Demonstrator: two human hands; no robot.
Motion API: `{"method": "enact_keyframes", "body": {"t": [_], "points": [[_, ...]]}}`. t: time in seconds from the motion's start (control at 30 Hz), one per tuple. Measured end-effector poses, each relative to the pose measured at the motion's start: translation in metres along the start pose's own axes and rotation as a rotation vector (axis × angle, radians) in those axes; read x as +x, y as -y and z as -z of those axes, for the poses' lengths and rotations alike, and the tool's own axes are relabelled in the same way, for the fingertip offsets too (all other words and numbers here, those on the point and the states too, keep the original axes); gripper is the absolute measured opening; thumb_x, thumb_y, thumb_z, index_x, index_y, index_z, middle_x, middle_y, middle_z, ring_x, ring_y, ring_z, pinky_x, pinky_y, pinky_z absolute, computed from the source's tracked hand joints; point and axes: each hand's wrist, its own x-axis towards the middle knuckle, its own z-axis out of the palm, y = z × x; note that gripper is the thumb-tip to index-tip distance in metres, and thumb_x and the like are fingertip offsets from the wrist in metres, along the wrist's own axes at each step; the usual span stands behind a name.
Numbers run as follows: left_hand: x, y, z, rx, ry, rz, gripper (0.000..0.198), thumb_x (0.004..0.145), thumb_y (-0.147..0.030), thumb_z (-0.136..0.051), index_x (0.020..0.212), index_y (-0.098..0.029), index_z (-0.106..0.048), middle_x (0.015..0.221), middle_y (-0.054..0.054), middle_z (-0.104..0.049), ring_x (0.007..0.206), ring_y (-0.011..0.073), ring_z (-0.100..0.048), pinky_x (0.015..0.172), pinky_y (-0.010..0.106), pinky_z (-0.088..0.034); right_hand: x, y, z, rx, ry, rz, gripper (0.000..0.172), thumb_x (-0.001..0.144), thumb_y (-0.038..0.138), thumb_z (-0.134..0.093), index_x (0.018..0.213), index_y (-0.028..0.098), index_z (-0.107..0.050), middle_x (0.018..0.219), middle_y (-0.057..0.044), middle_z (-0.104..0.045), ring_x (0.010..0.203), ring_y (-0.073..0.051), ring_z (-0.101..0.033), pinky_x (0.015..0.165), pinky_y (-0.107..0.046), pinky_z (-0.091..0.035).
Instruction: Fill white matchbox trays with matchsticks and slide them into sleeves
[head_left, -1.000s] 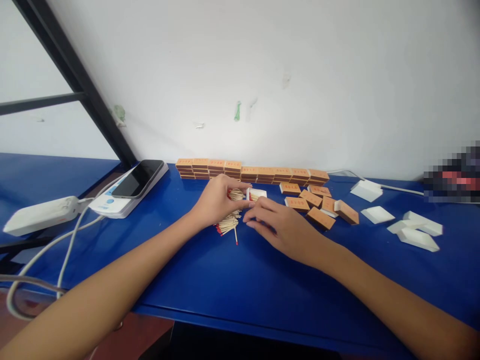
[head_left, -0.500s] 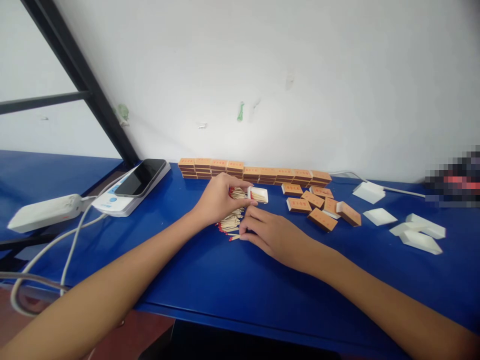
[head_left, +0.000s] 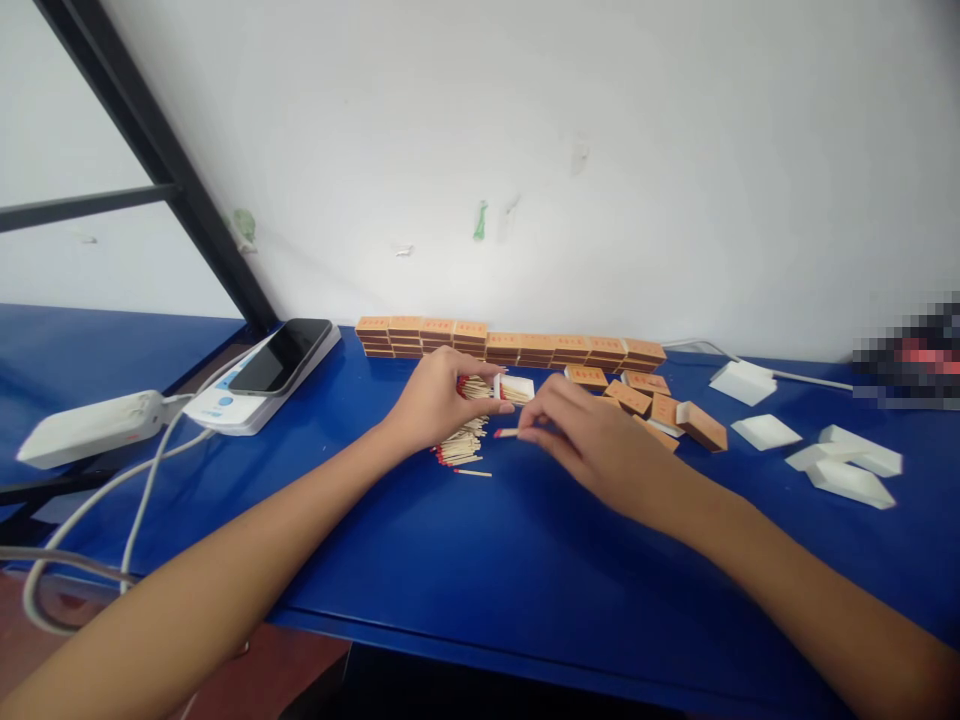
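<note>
Blue worktop (head_left: 412,560) against a white wall (head_left: 637,150) w/ a few marks on it; dark metal frame (head_left: 150,130) slants up on the L. From where I stand, phone (head_left: 281,355) lies on a white block (head_left: 217,410), L side, white power bank (head_left: 94,430) near it, cables approx. all round that end. Dark/red item (head_left: 919,350) far R is pixelated, can't ID.

Both arms reach fwd over the worktop. L hand (head_left: 439,400): thumb below, fingers above, pinching the L end of a white tray (head_left: 526,383) w/ matches in it, just above the match pile (head_left: 461,445). R hand (head_left: 574,425): thumb + fingertips pinching red-tipped match(es) (head_left: 505,433), heads pointing L, just below the tray, not in it; can't tell if 1 or more.

Counts: 1 tray in L hand; 1 pile, too many matches to count; 1 loose match (head_left: 474,473) just in front of it; 9 cols in the matchbox row (head_left: 517,345) by the wall, 4 L cols taller; min. 6 loose matchboxes (head_left: 702,426), some part hidden by R hand; 5 white trays (head_left: 766,431) on the R, approx. 3 bunched, 2 apart; 1 phone; 1 power bank.
</note>
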Motion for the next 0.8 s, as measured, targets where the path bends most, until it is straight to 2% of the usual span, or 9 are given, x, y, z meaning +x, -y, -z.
{"method": "enact_keyframes", "body": {"t": [0.1,0.23,0.33,0.47,0.57,0.67,0.8], "points": [[0.000,-0.001,-0.001,-0.032,0.009,-0.006,0.037,0.072,-0.035,-0.094,0.106,-0.025,-0.083,0.103,0.005,-0.081,0.095,0.0234,-0.073,0.089,0.038,-0.057,0.002,-0.012,0.004,-0.025,-0.157,-0.082,0.013,0.107,0.028,-0.052,0.101,0.021,-0.061,0.100,-0.007,-0.060,0.084,-0.020,-0.061,0.072,-0.033,-0.046],[-0.002,-0.007,-0.003,-0.106,0.026,-0.022,0.037,0.071,-0.039,-0.095,0.104,-0.028,-0.083,0.100,0.002,-0.081,0.096,0.0222,-0.072,0.090,0.037,-0.055,0.003,-0.021,0.001,-0.033,-0.197,-0.161,0.011,0.104,0.025,-0.052,0.100,0.020,-0.062,0.101,-0.007,-0.060,0.085,-0.021,-0.061,0.070,-0.034,-0.045],[-0.003,-0.010,-0.003,-0.131,0.043,-0.041,0.038,0.072,-0.041,-0.094,0.105,-0.029,-0.082,0.098,0.001,-0.080,0.096,0.0217,-0.071,0.093,0.038,-0.054,0.004,-0.021,-0.001,-0.017,-0.217,-0.128,0.011,0.103,0.024,-0.053,0.101,0.021,-0.064,0.100,-0.007,-0.061,0.083,-0.021,-0.060,0.069,-0.034,-0.045],[-0.003,-0.008,-0.003,-0.131,0.036,-0.024,0.039,0.073,-0.045,-0.093,0.106,-0.027,-0.082,0.095,0.002,-0.080,0.089,0.0210,-0.070,0.083,0.035,-0.053,0.004,-0.014,0.001,-0.013,-0.291,-0.094,0.014,0.104,0.026,-0.053,0.101,0.021,-0.066,0.096,-0.007,-0.062,0.079,-0.020,-0.060,0.067,-0.034,-0.044],[-0.002,-0.004,-0.002,-0.118,0.010,-0.006,0.036,0.074,-0.045,-0.092,0.105,-0.027,-0.083,0.095,0.003,-0.080,0.089,0.0213,-0.070,0.082,0.036,-0.054,0.003,-0.005,0.001,-0.020,-0.317,-0.054,0.015,0.104,0.027,-0.054,0.101,0.021,-0.067,0.093,-0.006,-0.062,0.077,-0.019,-0.059,0.066,-0.033,-0.043],[-0.002,-0.003,0.000,-0.115,-0.020,0.001,0.032,0.076,-0.041,-0.091,0.103,-0.026,-0.083,0.095,0.003,-0.080,0.090,0.0213,-0.071,0.085,0.037,-0.055,0.001,0.005,-0.006,0.014,-0.268,-0.013,0.013,0.104,0.026,-0.056,0.098,0.021,-0.067,0.091,-0.005,-0.062,0.075,-0.017,-0.059,0.068,-0.032,-0.045],[-0.001,-0.005,0.001,-0.100,-0.026,-0.002,0.029,0.078,-0.037,-0.090,0.104,-0.026,-0.083,0.096,0.003,-0.080,0.090,0.0208,-0.072,0.087,0.038,-0.057,-0.002,0.015,-0.021,0.117,-0.023,0.010,0.008,0.100,0.026,-0.063,0.106,0.022,-0.068,0.101,-0.005,-0.064,0.077,-0.016,-0.063,0.070,-0.031,-0.049]]}}
